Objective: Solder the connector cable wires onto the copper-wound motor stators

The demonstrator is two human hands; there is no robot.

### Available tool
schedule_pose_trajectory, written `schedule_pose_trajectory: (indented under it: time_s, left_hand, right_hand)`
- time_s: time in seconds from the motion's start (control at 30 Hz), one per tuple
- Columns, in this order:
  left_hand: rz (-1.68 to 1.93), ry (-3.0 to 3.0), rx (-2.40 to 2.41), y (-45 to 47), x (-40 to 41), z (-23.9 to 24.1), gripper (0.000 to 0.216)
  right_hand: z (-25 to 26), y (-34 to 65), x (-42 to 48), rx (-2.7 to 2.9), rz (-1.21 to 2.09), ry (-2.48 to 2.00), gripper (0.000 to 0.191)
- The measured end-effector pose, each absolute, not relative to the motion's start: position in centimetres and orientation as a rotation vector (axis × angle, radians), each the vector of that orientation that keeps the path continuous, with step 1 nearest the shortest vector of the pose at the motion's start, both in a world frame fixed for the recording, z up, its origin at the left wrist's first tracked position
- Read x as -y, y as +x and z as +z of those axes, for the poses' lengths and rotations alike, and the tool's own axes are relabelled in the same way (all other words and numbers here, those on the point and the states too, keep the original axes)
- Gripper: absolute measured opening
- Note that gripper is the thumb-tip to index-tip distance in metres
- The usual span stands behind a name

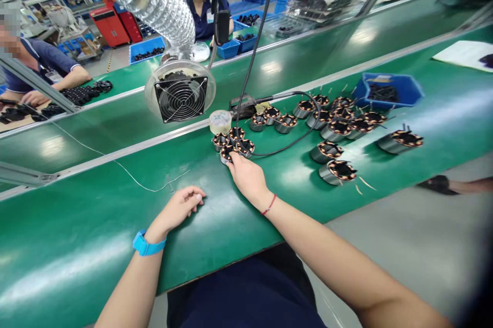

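Right hand reaching to a bunch of little round motor parts on the green counter.

Fingertips resting on the nearest part, fingers spread and not closed around it. Left hand lying just behind and to the side, fingers curled loosely, holding nothing. Probably heavy for their size, hard and smooth on the metal sides. Thin wire coils on top, easy to hurt. Best gripped by the shiny sides. More parts further off, past a black cable.

Left hand curled; right hand reaches forward.
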State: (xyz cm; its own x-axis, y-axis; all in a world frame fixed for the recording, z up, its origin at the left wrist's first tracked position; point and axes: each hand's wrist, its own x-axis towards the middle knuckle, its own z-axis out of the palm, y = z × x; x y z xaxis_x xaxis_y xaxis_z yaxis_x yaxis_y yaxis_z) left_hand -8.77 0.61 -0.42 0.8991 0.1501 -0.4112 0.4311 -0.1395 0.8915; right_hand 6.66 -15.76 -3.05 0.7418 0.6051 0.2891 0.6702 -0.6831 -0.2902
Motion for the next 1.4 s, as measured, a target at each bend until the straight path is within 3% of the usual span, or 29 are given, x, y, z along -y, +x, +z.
schedule_pose_trajectory:
  time_s: [0.2,0.3,0.4,0.53,0.7,0.83,1.1,1.2,1.27,1.4]
  left_hand:
    - [-0.251,1.721,-0.450,-8.7,-0.6,-0.6,0.039]
    - [-0.244,1.721,-0.442,-8.7,-0.6,-0.7,0.040]
    - [-0.249,1.720,-0.454,-8.9,-0.5,-0.6,0.041]
    - [-0.268,1.735,-0.471,-8.8,-0.4,-0.3,0.040]
    - [-0.283,1.751,-0.479,-8.7,-0.3,-0.1,0.040]
    - [-0.272,1.747,-0.477,-8.7,-0.3,-0.2,0.040]
    - [-0.261,1.757,-0.438,-8.8,-0.5,-0.4,0.036]
    - [-0.257,1.757,-0.417,-8.7,-0.5,-0.5,0.036]
    - [-0.252,1.743,-0.392,-8.8,-0.5,-0.6,0.037]
    - [-0.310,1.688,-0.303,-9.0,-0.1,-0.6,0.041]
  right_hand:
    - [-4.0,6.8,16.3,1.139,-0.265,-2.391,0.046]
    - [-3.4,6.2,18.6,1.177,-0.308,-2.306,0.042]
    - [-2.3,6.1,22.5,0.966,-0.582,-2.268,0.035]
    - [-1.2,7.1,28.4,0.473,-0.954,-2.492,0.040]
    - [-1.0,7.9,32.5,0.390,-0.719,-2.961,0.032]
    - [0.2,6.2,31.0,0.500,-0.593,-3.009,0.032]
    - [2.7,2.2,24.5,0.966,-0.142,-2.253,0.043]
    - [2.2,2.8,24.4,1.202,-0.055,-2.169,0.057]
    - [1.7,3.0,24.5,1.341,0.185,-2.135,0.063]
    - [0.3,2.4,23.4,1.429,0.505,-2.064,0.063]
